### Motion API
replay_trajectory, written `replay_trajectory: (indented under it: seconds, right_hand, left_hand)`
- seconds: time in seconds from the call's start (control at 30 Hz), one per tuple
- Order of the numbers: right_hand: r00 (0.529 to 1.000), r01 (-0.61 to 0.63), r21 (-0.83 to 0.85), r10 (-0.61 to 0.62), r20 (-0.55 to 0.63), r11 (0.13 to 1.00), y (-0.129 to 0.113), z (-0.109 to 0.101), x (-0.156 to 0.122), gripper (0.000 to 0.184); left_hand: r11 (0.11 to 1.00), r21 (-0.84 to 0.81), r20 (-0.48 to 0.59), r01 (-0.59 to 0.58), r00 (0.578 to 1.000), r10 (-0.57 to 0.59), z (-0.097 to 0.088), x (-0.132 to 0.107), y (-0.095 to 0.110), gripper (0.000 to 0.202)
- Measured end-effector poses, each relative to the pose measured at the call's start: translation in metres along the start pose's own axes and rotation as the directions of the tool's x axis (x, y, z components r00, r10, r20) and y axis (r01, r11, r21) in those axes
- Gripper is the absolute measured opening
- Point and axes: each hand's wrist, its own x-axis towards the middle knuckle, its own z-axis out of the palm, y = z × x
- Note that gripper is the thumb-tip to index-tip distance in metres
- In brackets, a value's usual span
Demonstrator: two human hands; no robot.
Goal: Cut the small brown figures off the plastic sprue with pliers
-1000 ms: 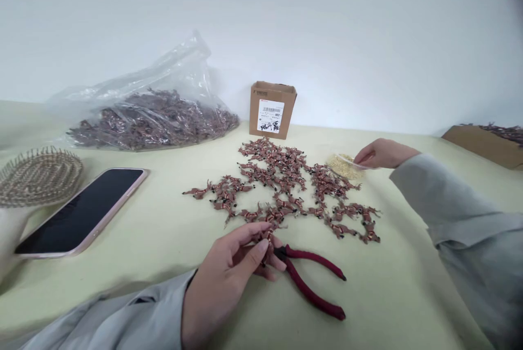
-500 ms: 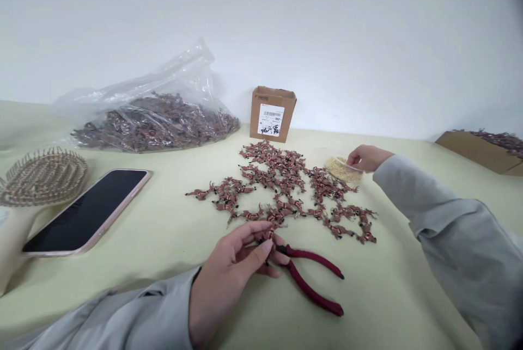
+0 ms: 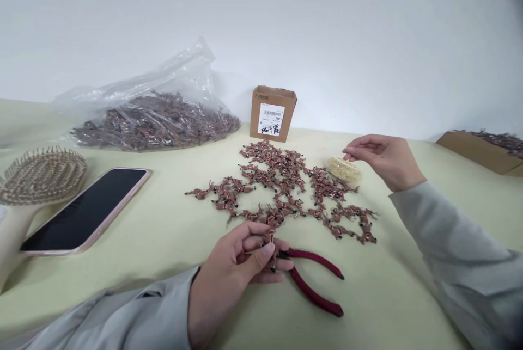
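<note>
- In the head view, a white wall (image 3: 327, 29) rises behind a pale green table (image 3: 408, 306).
- Along the back of the table, a clear plastic bag (image 3: 163, 75) sags around a heap of small brown deer figures, and an open cardboard box (image 3: 273, 113) with a barcode label stands upright to its right.
- Far right, a second cardboard box (image 3: 478, 153) lies on its side with more brown figures (image 3: 504, 143) along its top edge.
- To your left, a phone (image 3: 84, 211) lies face up, just beside a wooden-pinned hairbrush (image 3: 43, 176).
- At the centre, loose deer figures (image 3: 281, 186) are spread out in a wide, branching patch.
- Your left hand (image 3: 231, 263) is closed around a single deer figure (image 3: 268, 238), just in front of that patch. Your fingers curl behind it and your thumb presses against it.
- Red-handled pliers (image 3: 314, 279) lie on the table, their black head touching or just under your left hand, and they are not gripped.
- Your right hand (image 3: 388, 159) hovers above a small pile of beige grains (image 3: 344, 170), with its fingers loosely curved and its thumb and forefinger nearly meeting. You cannot tell whether they pinch anything, as any grain there would be too small to see.
</note>
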Motion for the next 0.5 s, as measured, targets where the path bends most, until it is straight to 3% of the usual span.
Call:
replay_trajectory:
  seconds: [0.07,0.17,0.3,0.5]
  right_hand:
    - [0.991,0.100,0.231,-0.117,0.063,0.968,-0.025,0.018,-0.024,0.014]
    - [0.955,0.095,0.394,-0.195,0.224,0.914,-0.055,0.049,-0.054,0.007]
    - [0.915,0.066,0.440,-0.230,0.330,0.896,-0.069,0.080,-0.076,0.006]
    - [0.913,0.028,0.465,-0.212,0.348,0.885,-0.071,0.091,-0.086,0.006]
  left_hand:
    - [1.000,-0.001,0.006,0.003,1.000,-0.003,0.000,0.001,-0.001,0.020]
    - [1.000,0.006,0.008,0.018,1.000,-0.018,0.000,0.001,-0.001,0.021]
    - [0.999,0.027,0.025,0.036,0.999,-0.037,0.001,0.001,0.002,0.020]
    - [0.998,0.024,0.035,0.065,0.997,-0.066,0.002,-0.001,0.006,0.020]
